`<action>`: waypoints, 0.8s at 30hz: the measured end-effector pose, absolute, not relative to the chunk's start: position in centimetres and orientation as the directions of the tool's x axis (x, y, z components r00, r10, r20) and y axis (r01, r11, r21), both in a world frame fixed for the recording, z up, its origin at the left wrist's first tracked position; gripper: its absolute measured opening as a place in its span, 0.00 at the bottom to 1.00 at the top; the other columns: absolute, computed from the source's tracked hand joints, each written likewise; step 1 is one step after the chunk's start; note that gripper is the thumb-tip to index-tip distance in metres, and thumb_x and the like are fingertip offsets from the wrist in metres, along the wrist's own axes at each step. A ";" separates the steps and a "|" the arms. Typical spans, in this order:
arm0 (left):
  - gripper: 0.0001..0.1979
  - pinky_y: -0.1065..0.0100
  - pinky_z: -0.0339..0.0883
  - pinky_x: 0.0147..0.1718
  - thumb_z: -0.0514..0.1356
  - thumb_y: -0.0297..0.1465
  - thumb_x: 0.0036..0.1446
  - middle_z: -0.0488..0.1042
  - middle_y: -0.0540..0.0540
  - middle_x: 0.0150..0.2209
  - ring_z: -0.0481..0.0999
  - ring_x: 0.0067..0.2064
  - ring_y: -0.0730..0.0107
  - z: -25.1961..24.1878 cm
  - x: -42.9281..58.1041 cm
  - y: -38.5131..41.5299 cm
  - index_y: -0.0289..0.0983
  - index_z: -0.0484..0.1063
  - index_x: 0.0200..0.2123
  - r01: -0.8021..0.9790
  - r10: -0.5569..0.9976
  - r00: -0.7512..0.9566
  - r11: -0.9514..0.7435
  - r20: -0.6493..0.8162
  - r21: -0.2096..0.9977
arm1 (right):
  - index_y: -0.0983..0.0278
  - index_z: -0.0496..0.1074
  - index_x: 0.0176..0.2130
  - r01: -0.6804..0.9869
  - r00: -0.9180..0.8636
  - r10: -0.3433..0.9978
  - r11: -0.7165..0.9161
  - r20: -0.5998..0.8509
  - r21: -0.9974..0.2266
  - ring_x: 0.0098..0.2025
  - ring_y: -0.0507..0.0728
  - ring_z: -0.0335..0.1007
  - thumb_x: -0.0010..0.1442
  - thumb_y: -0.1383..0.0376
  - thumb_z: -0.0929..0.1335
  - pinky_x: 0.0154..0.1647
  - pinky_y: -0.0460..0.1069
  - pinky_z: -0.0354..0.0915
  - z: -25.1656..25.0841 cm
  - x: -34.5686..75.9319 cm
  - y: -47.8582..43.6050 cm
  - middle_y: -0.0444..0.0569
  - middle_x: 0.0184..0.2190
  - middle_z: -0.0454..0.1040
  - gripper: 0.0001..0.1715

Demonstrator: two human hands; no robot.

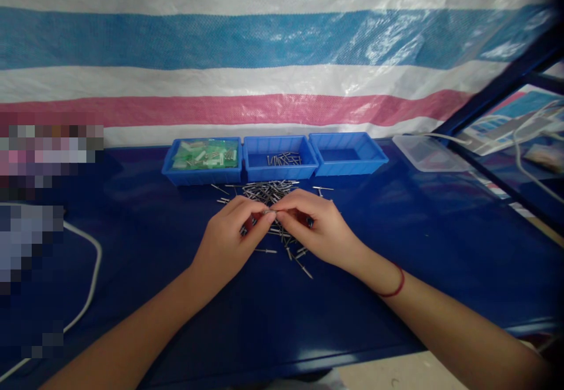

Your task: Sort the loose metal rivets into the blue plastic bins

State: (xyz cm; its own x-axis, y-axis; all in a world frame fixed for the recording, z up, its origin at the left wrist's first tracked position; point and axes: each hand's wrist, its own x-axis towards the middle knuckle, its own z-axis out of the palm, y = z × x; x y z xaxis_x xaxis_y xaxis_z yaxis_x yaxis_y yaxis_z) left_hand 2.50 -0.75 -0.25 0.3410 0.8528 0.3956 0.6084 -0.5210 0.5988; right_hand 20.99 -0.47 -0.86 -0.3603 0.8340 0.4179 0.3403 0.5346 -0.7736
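A loose pile of metal blind rivets [267, 192] lies on the blue tabletop, with several strays around it. Over the pile, my left hand [229, 228] and my right hand [315, 222] meet fingertip to fingertip. Between them is one small rivet [272, 211], pinched by thumb and forefinger on each side and mostly covered by the fingers. Behind the pile, a blue bin [280, 174] in the middle contains several rivets. The left blue bin [207, 176] holds a green plastic bag [205, 154] with rivets showing through.
A third blue bin [348, 167] stands at the right of the row. Beside it lies a translucent plastic lid or tray [429, 154]. A dark metal frame [493, 96] rises at the right, and a white cable [94, 261] curves along the left. Striped sheeting [264, 40] hangs behind.
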 end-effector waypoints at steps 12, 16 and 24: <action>0.09 0.71 0.60 0.31 0.53 0.33 0.64 0.72 0.50 0.29 0.69 0.29 0.73 -0.4 2.6 -0.3 0.37 0.70 0.34 0.602 0.871 0.368 -0.490 0.325 0.630 | 0.63 0.75 0.32 0.625 -0.090 0.812 0.497 0.577 -0.602 0.30 0.53 0.67 0.59 0.68 0.65 0.33 0.51 0.63 1.5 21.9 4.6 0.47 0.30 0.75 0.08; 0.09 0.71 0.60 0.31 0.53 0.32 0.64 0.72 0.50 0.29 0.69 0.29 0.73 -0.5 2.5 -0.4 0.37 0.70 0.34 0.609 0.864 0.387 -0.501 0.320 0.616 | 0.65 0.76 0.33 0.717 -0.169 0.808 0.494 0.565 -0.492 0.33 0.56 0.68 0.59 0.67 0.65 0.37 0.53 0.63 1.6 21.0 7.6 0.51 0.32 0.75 0.09; 0.10 0.71 0.60 0.30 0.53 0.32 0.64 0.71 0.50 0.28 0.70 0.30 0.72 -0.7 2.2 -0.4 0.37 0.71 0.33 0.607 0.844 0.447 -0.529 0.296 0.593 | 0.63 0.75 0.32 0.666 -0.050 0.817 0.456 0.574 -0.591 0.30 0.54 0.68 0.59 0.64 0.65 0.34 0.50 0.63 1.7 23.6 5.5 0.48 0.30 0.77 0.09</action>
State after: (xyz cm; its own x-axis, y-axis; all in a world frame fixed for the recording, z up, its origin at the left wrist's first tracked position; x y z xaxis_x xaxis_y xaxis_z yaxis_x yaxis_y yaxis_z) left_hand 2.23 -0.45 -0.69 0.4467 0.8443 0.2960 0.6068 -0.5290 0.5932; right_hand 23.57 5.51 1.73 -0.0504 0.8173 0.5740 0.6655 0.4560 -0.5908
